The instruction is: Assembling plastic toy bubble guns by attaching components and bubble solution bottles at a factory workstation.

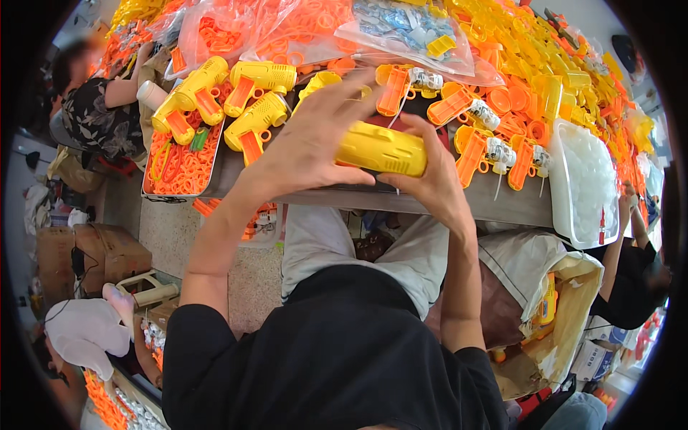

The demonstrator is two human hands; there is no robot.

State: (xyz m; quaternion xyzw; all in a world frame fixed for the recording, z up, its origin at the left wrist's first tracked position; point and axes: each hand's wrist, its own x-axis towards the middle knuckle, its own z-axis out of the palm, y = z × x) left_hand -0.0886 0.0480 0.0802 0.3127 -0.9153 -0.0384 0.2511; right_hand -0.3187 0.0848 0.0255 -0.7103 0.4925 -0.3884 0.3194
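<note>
My right hand (436,166) is closed around the end of a yellow plastic toy gun body (383,148), holding it level above the table's front edge. My left hand (312,136) is at its other end, smeared by motion, with fingers stretched out and apart. Whether the left thumb touches the yellow body, I cannot tell. Behind and left of that hand lie several yellow toy guns with orange handles (259,77). To the right are several orange handle parts fitted with small white mechanisms (500,152).
An orange-filled tray (215,161) sits at the table's left. On the right stands a white bin of clear parts (584,179). Loose yellow parts (502,36) and a bag of bluish parts (408,32) heap up behind. A large sack (573,301) stands beside my right leg. Other people sit nearby.
</note>
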